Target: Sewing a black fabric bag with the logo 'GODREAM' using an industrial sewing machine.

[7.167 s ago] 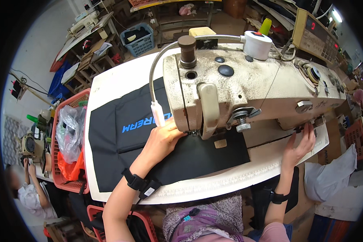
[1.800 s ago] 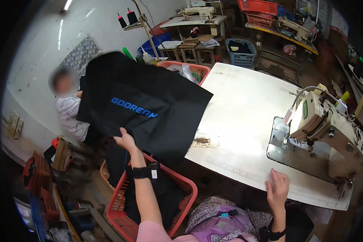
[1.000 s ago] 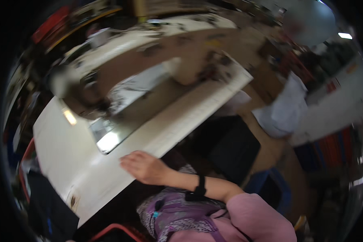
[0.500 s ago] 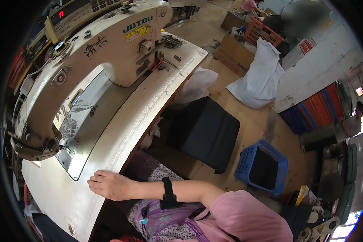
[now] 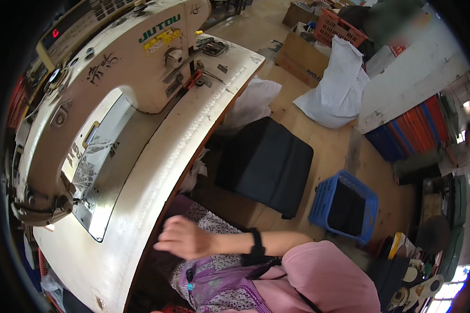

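Note:
My right hand (image 5: 184, 238) hovers just off the front edge of a white sewing machine table (image 5: 128, 232), above my lap. Its fingers are curled in and slightly blurred, and nothing shows in them. A black strap (image 5: 254, 246) circles that wrist. Across the table stands a cream sewing machine (image 5: 42, 138), its needle area (image 5: 78, 201) over a shiny metal plate (image 5: 100, 221). No fabric lies under the needle. On the far part of the tabletop lies a red-handled tool (image 5: 193, 79). My left hand is out of view.
A dark padded seat (image 5: 269, 164) stands to the right of the table. Past it sits a blue plastic basket (image 5: 368, 214) with dark contents. Further back are a white sack (image 5: 337, 86), a cardboard box (image 5: 302, 57) and a red crate (image 5: 339, 28). Another person (image 5: 428, 164) is at the far right.
My right hand has lifted off the tabletop and drawn back to the right, over my lap. The whole view has shifted a little.

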Tool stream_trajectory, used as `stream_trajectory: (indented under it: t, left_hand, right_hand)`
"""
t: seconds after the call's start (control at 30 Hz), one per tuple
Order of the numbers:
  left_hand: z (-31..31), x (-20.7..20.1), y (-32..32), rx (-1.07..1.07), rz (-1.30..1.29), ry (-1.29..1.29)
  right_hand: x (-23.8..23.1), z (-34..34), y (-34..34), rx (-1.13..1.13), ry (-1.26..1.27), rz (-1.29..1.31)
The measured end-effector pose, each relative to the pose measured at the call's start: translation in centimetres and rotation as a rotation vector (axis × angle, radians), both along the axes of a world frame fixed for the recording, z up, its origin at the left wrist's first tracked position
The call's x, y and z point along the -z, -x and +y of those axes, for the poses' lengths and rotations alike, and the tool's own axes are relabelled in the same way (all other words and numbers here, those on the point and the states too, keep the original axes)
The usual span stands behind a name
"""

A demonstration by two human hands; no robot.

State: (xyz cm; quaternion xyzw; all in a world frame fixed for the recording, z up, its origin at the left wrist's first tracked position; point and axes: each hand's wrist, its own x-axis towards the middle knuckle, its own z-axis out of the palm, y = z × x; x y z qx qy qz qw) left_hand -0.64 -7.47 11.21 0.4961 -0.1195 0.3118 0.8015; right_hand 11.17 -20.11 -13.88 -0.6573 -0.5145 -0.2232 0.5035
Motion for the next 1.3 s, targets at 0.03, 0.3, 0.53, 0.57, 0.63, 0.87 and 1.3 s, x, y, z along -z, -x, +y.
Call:
stream_trajectory:
  t: [0.03,0.3,0.53,0.57,0.63,0.87,1.3]
  left_hand:
    - [-0.4,0.6,-0.7,0.007,-0.007,0.019]
    - [-2.0,5.5,-4.5,-0.042,0.628,-0.681]
    - [5.4,13.1,-3.6,-0.223,1.016,-1.364]
    - [6.0,15.3,-3.3,-0.254,0.996,-1.482]
    - [5.3,17.4,-4.4,-0.22,1.014,-1.483]
    - [4.6,20.3,-2.1,-0.519,0.818,-1.512]
    - [3.3,22.6,-3.6,-0.694,0.611,-1.267]
  right_hand:
    - [1.4,-2.9,-0.4,0.093,0.041,0.03]
    - [17.3,-23.4,2.4,0.615,-0.129,1.567]
    - [20.4,-19.9,3.6,0.526,-0.16,2.238]
    - [19.7,-19.5,3.6,0.472,-0.109,2.162]
    - [18.6,-20.4,2.5,0.387,-0.002,2.089]
    - [13.9,-13.3,-1.9,0.14,0.343,1.65]
    - [9.1,-5.9,-6.5,-0.422,-0.013,1.552]
